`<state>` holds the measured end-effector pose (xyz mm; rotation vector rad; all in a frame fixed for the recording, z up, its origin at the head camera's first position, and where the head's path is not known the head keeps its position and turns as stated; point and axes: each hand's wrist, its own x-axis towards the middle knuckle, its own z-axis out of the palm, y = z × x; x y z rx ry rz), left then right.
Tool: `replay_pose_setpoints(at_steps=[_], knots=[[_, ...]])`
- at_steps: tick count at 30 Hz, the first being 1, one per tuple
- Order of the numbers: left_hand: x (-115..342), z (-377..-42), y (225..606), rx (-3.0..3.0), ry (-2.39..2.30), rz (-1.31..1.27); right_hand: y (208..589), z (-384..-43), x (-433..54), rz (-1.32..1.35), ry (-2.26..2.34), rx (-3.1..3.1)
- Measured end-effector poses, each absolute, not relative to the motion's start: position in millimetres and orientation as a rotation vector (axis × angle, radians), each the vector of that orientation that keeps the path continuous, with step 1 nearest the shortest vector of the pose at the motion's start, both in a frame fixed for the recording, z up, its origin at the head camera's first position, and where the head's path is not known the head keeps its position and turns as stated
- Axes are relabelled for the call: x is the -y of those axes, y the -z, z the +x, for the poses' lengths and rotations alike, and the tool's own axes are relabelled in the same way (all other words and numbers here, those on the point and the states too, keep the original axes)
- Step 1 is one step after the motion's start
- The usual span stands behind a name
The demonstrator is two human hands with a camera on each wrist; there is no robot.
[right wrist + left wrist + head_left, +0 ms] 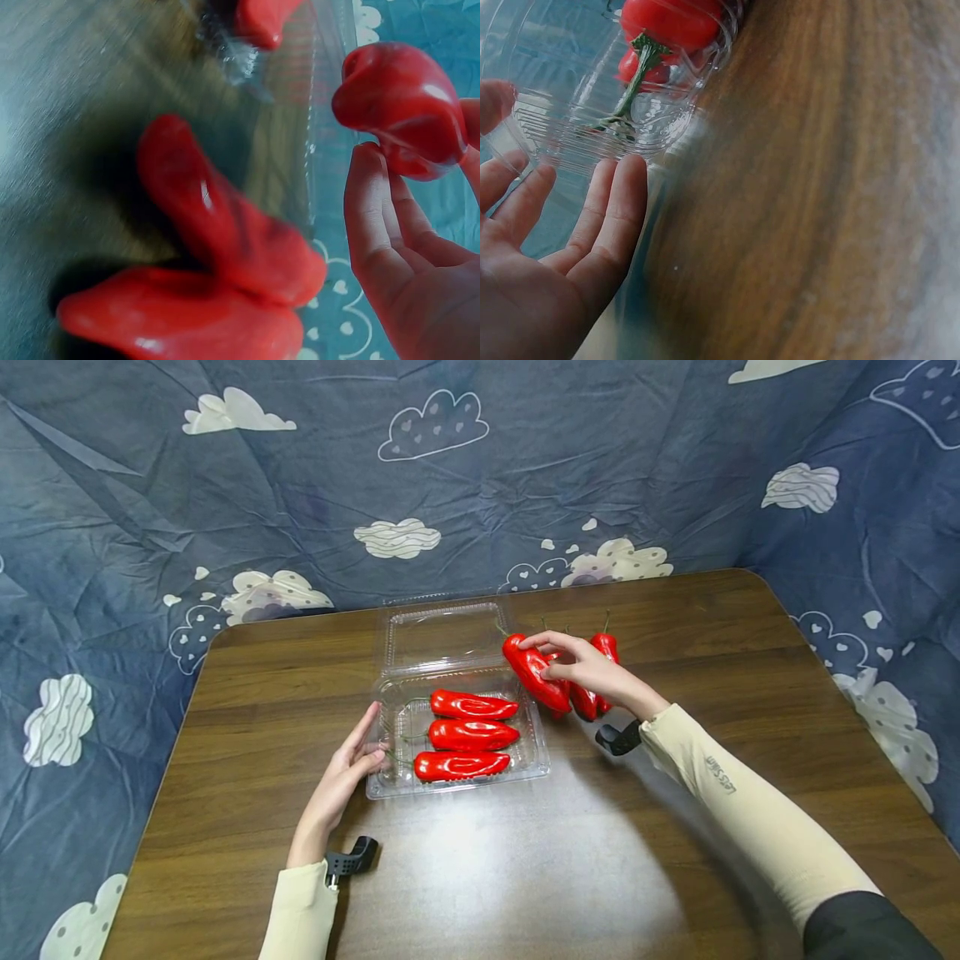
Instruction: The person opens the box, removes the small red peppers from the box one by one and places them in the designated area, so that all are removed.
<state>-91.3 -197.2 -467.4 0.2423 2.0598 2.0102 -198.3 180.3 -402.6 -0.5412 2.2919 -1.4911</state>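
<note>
My right hand [588,670] pinches a long red pepper [534,675] between thumb and fingers, above the back right corner of a clear plastic container [528,766]. In the right wrist view the held pepper [401,109] is seen end-on, raised over other peppers [225,217] on the table. Three red peppers [472,735] lie side by side in the container, stems to the left. With fingers fairly straight, my left hand [341,781] touches the container's left wall. The left wrist view shows its fingertips against the ribbed plastic, near a green stem [634,82].
The container's hinged clear lid [446,635] lies folded back on the wooden table [675,635]. More red peppers [604,647] lie to the right of the container, partly behind my right hand. A blue cloud-patterned cloth [322,485] hangs behind the table.
</note>
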Motion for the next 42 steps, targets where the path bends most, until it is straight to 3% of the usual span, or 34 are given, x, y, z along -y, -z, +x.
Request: replay_pose_setpoints(at_steps=[14, 42], knots=[[196.6, -91.5, 468.3, -2.061, -2.011, 0.237, 409.9, -190.5, -205.4, -0.369, 1.535, -2.271], [196.8, -91.5, 470.1, -2.061, -2.021, 0.243, 423.8, -187.7, -238.2, -0.329, 1.634, -2.372]])
